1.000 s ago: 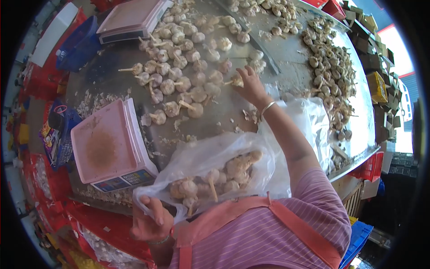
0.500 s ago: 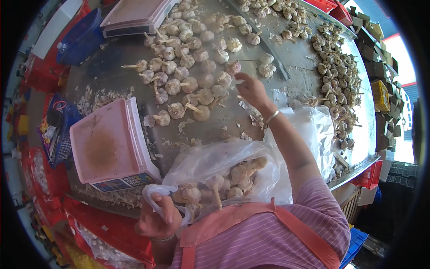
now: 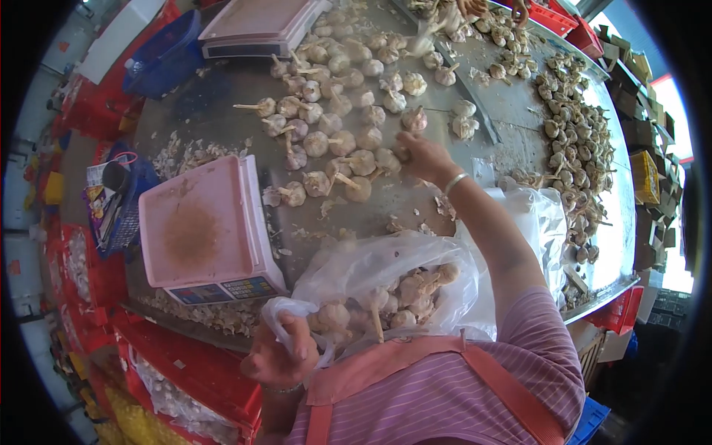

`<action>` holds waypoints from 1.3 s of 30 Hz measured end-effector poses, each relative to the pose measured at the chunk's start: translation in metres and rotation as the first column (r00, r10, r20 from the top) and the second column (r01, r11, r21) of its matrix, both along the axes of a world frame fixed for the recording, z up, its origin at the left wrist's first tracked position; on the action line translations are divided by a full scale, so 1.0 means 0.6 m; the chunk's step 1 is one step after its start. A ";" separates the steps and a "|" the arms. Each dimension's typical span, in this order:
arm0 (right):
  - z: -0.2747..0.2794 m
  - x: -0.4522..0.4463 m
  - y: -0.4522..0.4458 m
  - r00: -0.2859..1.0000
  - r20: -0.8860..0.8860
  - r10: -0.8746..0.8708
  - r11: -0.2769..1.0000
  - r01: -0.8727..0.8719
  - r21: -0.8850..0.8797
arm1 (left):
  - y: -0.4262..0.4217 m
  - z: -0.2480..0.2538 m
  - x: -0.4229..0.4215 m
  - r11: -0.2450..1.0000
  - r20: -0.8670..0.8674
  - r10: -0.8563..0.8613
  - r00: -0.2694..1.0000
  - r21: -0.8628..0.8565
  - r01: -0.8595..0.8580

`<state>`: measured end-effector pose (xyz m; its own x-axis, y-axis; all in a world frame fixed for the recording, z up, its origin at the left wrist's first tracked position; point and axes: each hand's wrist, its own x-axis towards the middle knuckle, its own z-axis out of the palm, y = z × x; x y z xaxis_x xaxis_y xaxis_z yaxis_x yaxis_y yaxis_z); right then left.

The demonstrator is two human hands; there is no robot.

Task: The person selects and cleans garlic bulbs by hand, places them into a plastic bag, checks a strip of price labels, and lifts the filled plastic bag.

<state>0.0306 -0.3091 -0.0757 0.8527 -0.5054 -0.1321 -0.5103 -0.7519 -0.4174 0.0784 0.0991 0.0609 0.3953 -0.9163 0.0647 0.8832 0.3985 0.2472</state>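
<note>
The left hand [image 3: 288, 350] has its fingers curled on the gathered edge of the bag [image 3: 371, 259], at the bag's near left corner. The bag is open at the table's [image 3: 230, 107] near side, with bulbs [image 3: 409, 297] showing inside. Left of the bag stands a scale [image 3: 200, 222]; right of it is clear plastic [image 3: 535, 222]. Beyond the bag, the right hand [image 3: 429, 159], fingers bent, is at the loose garlic [image 3: 317, 144]; whether it grips any, I cannot tell. A garlic pile [image 3: 582, 144] lies right of and beyond the bag. Farthest beyond it are a second scale [image 3: 259, 26], leftward, and another person's hand [image 3: 472, 7], rightward.
</note>
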 end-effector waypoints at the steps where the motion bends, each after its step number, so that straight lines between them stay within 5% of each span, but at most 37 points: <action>1: -0.012 -0.021 -0.003 0.993 0.114 -0.013 0.998 0.007 0.058 | 0.002 0.000 -0.001 1.000 0.011 0.003 1.000 0.013 -0.003; 2: -0.013 -0.044 -0.001 0.968 0.189 -0.164 0.938 0.094 0.334 | 0.004 0.002 -0.005 0.999 -0.003 -0.001 1.000 0.041 0.001; 4: 0.009 -0.080 0.014 0.900 0.227 -0.371 0.612 0.053 0.789 | 0.006 0.002 -0.017 0.997 -0.007 0.007 1.000 0.072 -0.007; 8: 0.100 -0.173 0.101 0.698 0.386 -0.603 0.299 -0.250 0.921 | -0.006 0.017 -0.015 0.994 0.051 -0.086 0.995 0.076 0.082; 9: 0.114 -0.193 0.125 0.682 0.374 -0.629 0.126 -0.385 0.914 | -0.006 0.021 -0.017 0.993 0.054 -0.090 0.994 0.082 0.086; 10: 0.114 -0.200 0.130 0.721 0.393 -0.571 -0.206 -0.589 0.782 | -0.007 0.023 -0.019 0.991 0.055 -0.107 0.993 0.082 0.102; 11: 0.143 -0.214 0.168 0.707 0.251 -0.661 -0.180 -0.475 0.861 | -0.008 0.024 -0.021 0.988 0.052 -0.134 0.990 0.079 0.129; 12: 0.141 -0.217 0.182 0.707 0.393 -0.587 -0.207 -0.601 0.772 | -0.009 0.025 -0.022 0.990 0.051 -0.127 0.991 0.073 0.123; 15: 0.174 -0.225 0.252 0.709 0.392 -0.586 -0.158 -0.575 0.803 | -0.007 0.028 -0.034 0.990 0.049 -0.120 0.992 0.082 0.116; 18: 0.165 -0.229 0.291 0.762 0.256 -0.595 -0.375 -0.545 0.750 | 0.000 0.027 -0.039 0.993 0.087 -0.106 0.991 0.056 0.101; 25: 0.158 -0.231 0.325 0.819 0.235 -0.523 -0.642 -0.560 0.523 | 0.020 0.031 -0.040 0.998 0.174 -0.057 0.983 -0.023 0.062; 34: 0.153 -0.264 0.337 0.839 0.308 -0.448 -0.624 -0.540 0.564 | 0.032 0.032 -0.052 0.996 0.184 -0.071 0.980 -0.046 0.081; 35: 0.090 -0.269 0.333 0.615 0.738 -0.278 0.156 -0.729 0.667 | 0.037 0.030 -0.050 0.996 0.191 -0.071 0.979 -0.042 0.080; 37: 0.148 -0.278 0.362 0.742 0.542 -0.396 0.212 -0.500 0.840 | 0.045 0.023 -0.047 0.995 0.215 -0.092 0.972 -0.026 0.100; 39: 0.165 -0.271 0.378 0.769 0.385 -0.510 0.195 -0.333 0.923 | 0.038 0.026 -0.030 0.947 0.250 -0.306 0.919 -0.024 0.321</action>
